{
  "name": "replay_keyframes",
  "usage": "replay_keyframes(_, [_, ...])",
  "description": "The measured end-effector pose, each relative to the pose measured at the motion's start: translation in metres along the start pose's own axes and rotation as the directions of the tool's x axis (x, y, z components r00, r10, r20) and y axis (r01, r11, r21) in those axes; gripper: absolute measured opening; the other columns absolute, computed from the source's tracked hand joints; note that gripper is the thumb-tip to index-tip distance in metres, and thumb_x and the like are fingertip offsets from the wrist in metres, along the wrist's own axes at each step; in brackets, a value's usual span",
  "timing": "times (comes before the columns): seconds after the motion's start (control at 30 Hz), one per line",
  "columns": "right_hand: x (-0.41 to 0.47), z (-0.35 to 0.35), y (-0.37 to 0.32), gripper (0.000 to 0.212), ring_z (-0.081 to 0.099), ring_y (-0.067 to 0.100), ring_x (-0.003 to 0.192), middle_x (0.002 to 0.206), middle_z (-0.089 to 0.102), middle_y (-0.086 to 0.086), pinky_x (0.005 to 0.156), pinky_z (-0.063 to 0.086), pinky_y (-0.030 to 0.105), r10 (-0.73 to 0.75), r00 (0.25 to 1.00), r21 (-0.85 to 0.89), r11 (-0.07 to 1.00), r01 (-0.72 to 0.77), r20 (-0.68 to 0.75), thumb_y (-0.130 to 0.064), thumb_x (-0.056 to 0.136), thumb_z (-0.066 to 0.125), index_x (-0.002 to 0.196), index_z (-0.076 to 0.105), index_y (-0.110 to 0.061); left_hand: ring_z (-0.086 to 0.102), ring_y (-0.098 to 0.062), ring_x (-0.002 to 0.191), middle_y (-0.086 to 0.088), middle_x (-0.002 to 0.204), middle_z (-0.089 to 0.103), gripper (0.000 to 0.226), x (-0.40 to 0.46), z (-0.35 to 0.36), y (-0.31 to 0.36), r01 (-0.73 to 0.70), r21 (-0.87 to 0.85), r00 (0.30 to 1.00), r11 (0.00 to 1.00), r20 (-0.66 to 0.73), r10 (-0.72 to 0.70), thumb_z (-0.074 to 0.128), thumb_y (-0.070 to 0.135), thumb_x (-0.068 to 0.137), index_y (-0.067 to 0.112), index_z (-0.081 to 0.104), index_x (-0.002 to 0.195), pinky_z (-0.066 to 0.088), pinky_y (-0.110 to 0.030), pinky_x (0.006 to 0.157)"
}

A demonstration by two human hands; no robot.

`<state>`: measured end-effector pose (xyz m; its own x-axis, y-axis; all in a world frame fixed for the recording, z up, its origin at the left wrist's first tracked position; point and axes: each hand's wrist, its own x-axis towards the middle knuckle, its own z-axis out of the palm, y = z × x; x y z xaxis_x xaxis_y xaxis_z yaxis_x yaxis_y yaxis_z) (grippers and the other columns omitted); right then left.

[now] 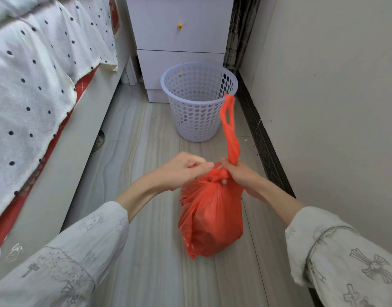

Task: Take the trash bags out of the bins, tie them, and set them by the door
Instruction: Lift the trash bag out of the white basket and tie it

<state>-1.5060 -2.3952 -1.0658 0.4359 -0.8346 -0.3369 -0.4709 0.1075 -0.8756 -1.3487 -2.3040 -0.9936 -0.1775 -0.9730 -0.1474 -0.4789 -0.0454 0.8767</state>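
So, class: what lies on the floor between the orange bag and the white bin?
In the head view, only bare floor lies between the orange bag and the white bin; the bag's loose handle rises in front of the bin.

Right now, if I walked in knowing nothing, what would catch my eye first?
The bright orange trash bag in the middle of the floor, its neck knotted, with the left hand and the right hand gripping it at the knot. One handle loop sticks straight up from the right hand. Behind it stands a pale perforated bin, against a white drawer cabinet.
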Motion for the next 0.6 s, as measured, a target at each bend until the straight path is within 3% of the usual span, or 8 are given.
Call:
replay_keyframes(0.13, [-0.002, -0.011, -0.003, 0.048, 0.043, 0.003, 0.042, 0.042, 0.046, -0.008, 0.046, 0.034, 0.013, -0.027, 0.988, 0.181, 0.983, -0.001, 0.150, -0.031, 0.099, 0.035, 0.058, 0.053, -0.015, 0.034, -0.006, 0.039, 0.008, 0.045, 0.039, 0.039, 0.000, 0.004, 0.005, 0.080, 0.047, 0.966, 0.996, 0.243, -0.089, 0.047, 0.030, 0.093, 0.012, 0.049, 0.059, 0.030, -0.019, 0.039])
replay_keyframes(0.23, [-0.004, -0.017, -0.004, 0.052, 0.030, 0.009, 0.048, 0.043, 0.042, -0.009, 0.052, 0.022, 0.024, -0.054, 0.974, 0.233, 0.972, 0.001, 0.221, -0.034, 0.098, 0.037, 0.049, 0.052, -0.021, 0.053, -0.007, 0.061, 0.011, 0.063, 0.062, 0.038, -0.003, -0.008, 0.005, 0.159, 0.121, 0.907, 0.980, 0.374, -0.194, 0.040, 0.043, 0.093, 0.026, 0.067, 0.072, 0.040, -0.022, 0.057])
replay_keyframes(0.3, [-0.006, -0.018, -0.007, 0.047, 0.027, 0.007, 0.046, 0.043, 0.041, -0.011, 0.052, 0.019, 0.025, -0.063, 0.961, 0.235, 0.972, -0.002, 0.269, -0.034, 0.097, 0.037, 0.055, 0.048, -0.018, 0.056, -0.005, 0.075, 0.004, 0.083, 0.071, 0.046, -0.001, -0.013, -0.002, 0.200, 0.072, 0.940, 0.977, 0.269, -0.212, 0.034, 0.046, 0.093, 0.023, 0.072, 0.081, 0.044, -0.021, 0.069])
replay_keyframes(0.37, [-0.009, -0.017, -0.009, 0.041, 0.028, 0.003, 0.044, 0.043, 0.039, -0.013, 0.050, 0.022, 0.021, -0.086, 0.941, 0.227, 0.974, 0.010, 0.327, -0.033, 0.097, 0.036, 0.060, 0.043, -0.016, 0.057, 0.000, 0.078, -0.008, 0.096, 0.070, 0.035, 0.003, -0.011, -0.012, 0.128, -0.001, 0.991, 0.992, 0.040, -0.128, 0.042, 0.032, 0.094, 0.011, 0.070, 0.091, 0.046, -0.017, 0.077])
replay_keyframes(0.4, [-0.010, -0.016, -0.010, 0.041, 0.029, 0.003, 0.044, 0.044, 0.039, -0.013, 0.049, 0.023, 0.019, -0.097, 0.931, 0.224, 0.975, 0.017, 0.352, -0.033, 0.097, 0.036, 0.061, 0.042, -0.015, 0.056, 0.005, 0.074, -0.008, 0.095, 0.068, 0.023, 0.005, -0.008, -0.017, 0.075, -0.006, 0.995, 0.997, -0.057, -0.076, 0.048, 0.022, 0.093, 0.008, 0.067, 0.094, 0.044, -0.009, 0.072])
replay_keyframes(0.47, [-0.013, -0.014, -0.015, 0.043, 0.032, 0.006, 0.047, 0.046, 0.040, -0.011, 0.049, 0.026, 0.019, -0.106, 0.919, 0.238, 0.971, 0.014, 0.380, -0.032, 0.097, 0.037, 0.057, 0.045, -0.018, 0.053, 0.010, 0.064, 0.000, 0.086, 0.063, 0.011, 0.006, 0.001, -0.024, 0.039, -0.022, 0.993, 0.999, -0.110, -0.041, 0.059, 0.009, 0.085, 0.010, 0.064, 0.095, 0.041, -0.004, 0.063])
replay_keyframes(0.53, [-0.014, -0.013, -0.019, 0.051, 0.035, 0.005, 0.045, 0.047, 0.039, -0.007, 0.047, 0.030, 0.016, -0.103, 0.920, 0.270, 0.963, -0.003, 0.378, -0.030, 0.098, 0.038, 0.049, 0.050, -0.022, 0.052, 0.007, 0.066, 0.008, 0.080, 0.059, 0.014, 0.009, 0.010, -0.035, 0.061, -0.054, 0.995, 0.997, -0.078, -0.065, 0.070, 0.018, 0.074, 0.021, 0.063, 0.086, 0.043, -0.012, 0.070])
replay_keyframes(0.6, [-0.014, -0.012, -0.020, 0.050, 0.035, 0.004, 0.044, 0.053, 0.033, 0.000, 0.047, 0.032, 0.013, -0.111, 0.922, 0.293, 0.956, -0.003, 0.372, -0.029, 0.098, 0.038, 0.050, 0.051, -0.022, 0.053, -0.009, 0.077, 0.009, 0.082, 0.062, 0.025, 0.010, 0.018, -0.043, 0.078, 0.007, 0.993, 0.997, -0.089, -0.077, 0.067, 0.044, 0.056, 0.035, 0.059, 0.079, 0.045, -0.029, 0.080])
